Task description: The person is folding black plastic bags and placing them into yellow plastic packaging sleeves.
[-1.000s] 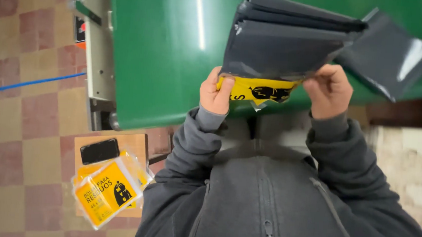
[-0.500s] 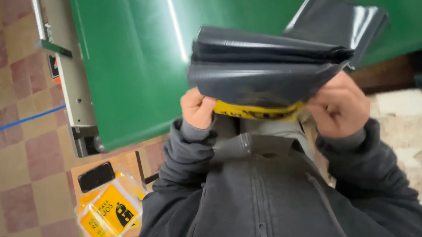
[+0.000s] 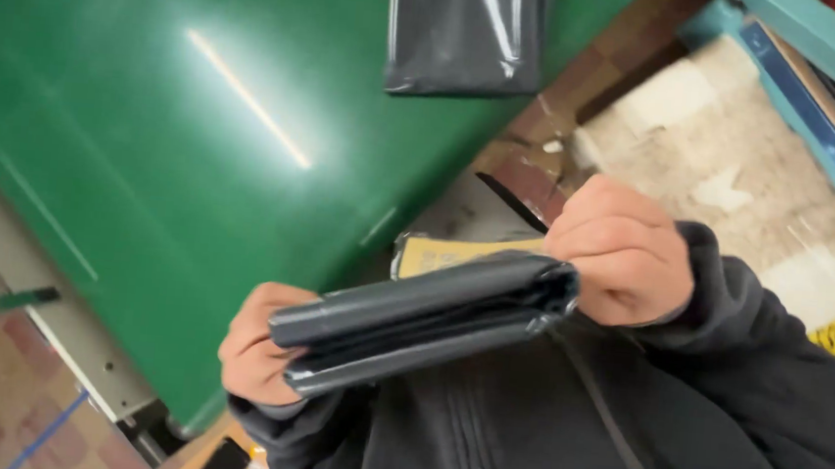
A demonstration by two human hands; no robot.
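Gripping folded black bag (image 3: 421, 319): left hand (image 3: 255, 346) clenched on one end; right hand (image 3: 620, 250) on the other

The person wore a dark charcoal zip-up jacket (image 3: 561, 434) of soft fleecy cloth. Its zip ran down the chest, with a thin dark strap crossing right of the zip. Ribbed cuffs closed each sleeve above the bare left hand (image 3: 259, 351) and right hand (image 3: 625, 251).
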